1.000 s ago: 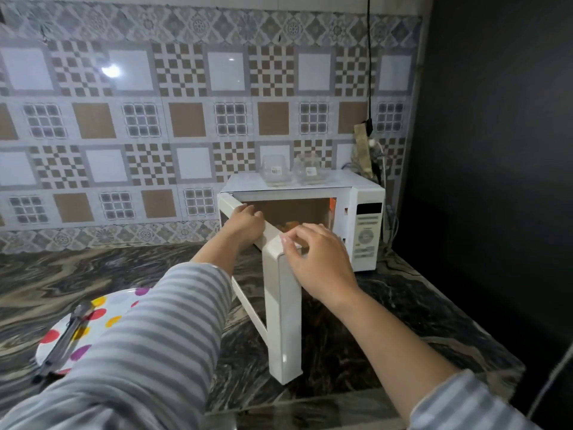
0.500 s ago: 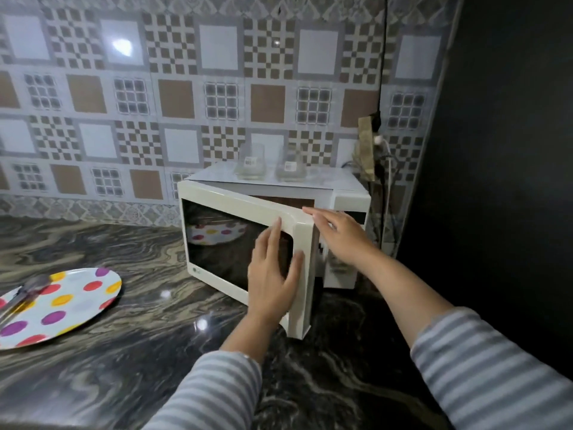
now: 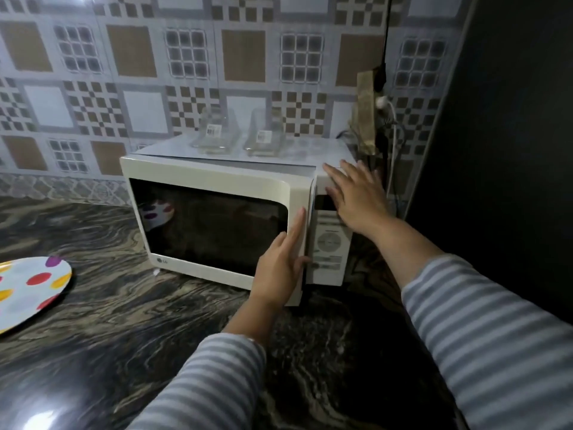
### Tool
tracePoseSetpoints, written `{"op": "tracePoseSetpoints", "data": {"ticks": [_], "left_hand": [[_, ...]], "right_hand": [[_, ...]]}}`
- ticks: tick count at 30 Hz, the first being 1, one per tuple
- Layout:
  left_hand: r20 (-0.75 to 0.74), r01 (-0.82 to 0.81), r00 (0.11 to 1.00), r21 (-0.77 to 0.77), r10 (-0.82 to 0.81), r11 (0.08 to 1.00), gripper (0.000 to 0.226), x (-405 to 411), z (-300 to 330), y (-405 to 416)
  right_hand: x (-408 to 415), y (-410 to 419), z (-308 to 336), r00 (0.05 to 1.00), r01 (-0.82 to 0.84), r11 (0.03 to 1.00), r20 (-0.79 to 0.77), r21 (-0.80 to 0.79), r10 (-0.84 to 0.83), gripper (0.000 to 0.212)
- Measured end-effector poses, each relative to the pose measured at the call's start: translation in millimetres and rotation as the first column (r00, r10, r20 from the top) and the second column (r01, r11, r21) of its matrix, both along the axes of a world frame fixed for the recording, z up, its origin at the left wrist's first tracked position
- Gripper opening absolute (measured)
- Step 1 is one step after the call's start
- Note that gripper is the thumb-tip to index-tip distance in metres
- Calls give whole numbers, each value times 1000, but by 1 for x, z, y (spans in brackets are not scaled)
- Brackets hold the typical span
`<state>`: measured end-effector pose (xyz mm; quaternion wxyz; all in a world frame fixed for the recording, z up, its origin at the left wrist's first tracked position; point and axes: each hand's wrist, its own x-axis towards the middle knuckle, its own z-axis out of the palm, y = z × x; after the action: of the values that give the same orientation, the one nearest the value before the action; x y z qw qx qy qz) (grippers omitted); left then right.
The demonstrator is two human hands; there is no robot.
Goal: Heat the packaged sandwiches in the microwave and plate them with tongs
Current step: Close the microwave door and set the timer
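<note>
While left hand (image 3: 280, 268) presses flat on microwave (image 3: 217, 225) door edge, right hand (image 3: 356, 193) rests spread on control panel; both hands empty; two clear containers (image 3: 214, 133) on top; one dotted plate (image 3: 28, 287) on desk (image 3: 124, 321).

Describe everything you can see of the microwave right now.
The microwave is a cream-white box with a glossy plastic look, standing on the dark marbled countertop against the tiled wall. Its door has a dark window reflecting the spotted plate, and looks nearly shut, a thin gap showing at its right edge. The left hand lies flat on that edge. The right hand covers the top of the control panel, which carries a round dial. Two clear containers sit on top.
</note>
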<state>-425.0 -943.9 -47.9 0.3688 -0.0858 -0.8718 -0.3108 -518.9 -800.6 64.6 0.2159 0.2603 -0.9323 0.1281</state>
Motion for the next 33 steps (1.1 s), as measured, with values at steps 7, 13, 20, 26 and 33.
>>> {"op": "tracePoseSetpoints", "data": {"ticks": [7, 13, 20, 26, 33], "left_hand": [[116, 86, 990, -78, -76, 993, 124, -25, 6, -15], [121, 82, 990, -37, -77, 996, 124, -40, 7, -17], [109, 66, 992, -50, -61, 997, 126, -47, 6, -16], [146, 56, 988, -59, -47, 997, 121, -47, 8, -15], [148, 55, 988, -61, -45, 997, 122, -46, 7, -15]], "right_hand": [[-25, 2, -19, 977, -189, 965, -136, -184, 165, 48], [-31, -3, -27, 965, -220, 928, -206, -301, 162, 41], [-22, -9, -27, 973, -147, 946, -214, -289, 85, 45], [-16, -12, -18, 909, 236, 957, -385, 168, -157, 60], [-15, -17, -8, 972, 85, 986, -231, 143, -51, 57]]}}
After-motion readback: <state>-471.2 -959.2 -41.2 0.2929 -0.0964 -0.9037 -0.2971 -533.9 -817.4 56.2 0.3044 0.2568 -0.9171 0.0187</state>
